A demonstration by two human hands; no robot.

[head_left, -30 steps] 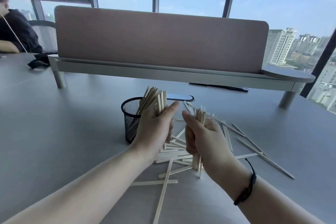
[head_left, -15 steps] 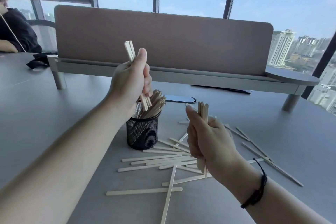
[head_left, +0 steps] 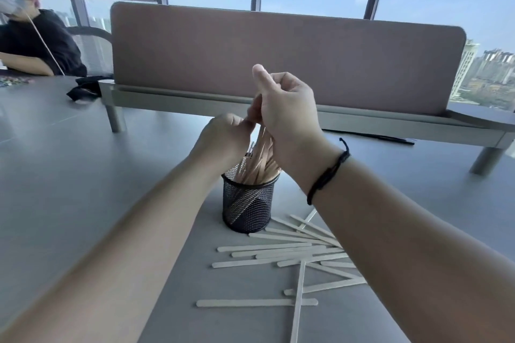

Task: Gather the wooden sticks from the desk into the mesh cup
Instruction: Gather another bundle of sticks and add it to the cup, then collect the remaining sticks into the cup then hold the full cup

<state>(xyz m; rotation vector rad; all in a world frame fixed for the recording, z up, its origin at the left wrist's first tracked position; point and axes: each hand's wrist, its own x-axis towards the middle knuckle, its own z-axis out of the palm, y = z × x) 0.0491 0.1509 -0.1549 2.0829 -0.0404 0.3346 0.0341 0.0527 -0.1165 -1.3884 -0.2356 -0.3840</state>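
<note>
- Mesh cup: black, upright on the grey desk, near centre of view. It holds a leaning bundle of wooden sticks whose tops fan toward 12 o'clock, rising past the rim.
- Right hand: directly above the cup, at its 12 o'clock. Fingers curled in tight, thumb raised; the tops of the bundle run up under the palm. Whether it grips those sticks or only rests against them, cannot tell. A black cord bracelet sits on the wrist.
- Left hand: at 10 o'clock of the cup, just beside the bundle, its fingertips meeting the right hand's fingers. Fingers bent inward toward the sticks; grip hidden by the back of the hand, cannot tell whether it holds any.
- Loose sticks: scattered flat on the desk from 4 to 6 o'clock of the cup, many overlapping and crossing; the nearest ends lie just beside the cup base. One long stick lies apart at 6 o'clock, crossed by a near-vertical one.
- Background: a pink-brown divider panel on a pale stand at 12 o'clock; windows behind it. A second person in a dark top sits at 10 o'clock, well apart.
</note>
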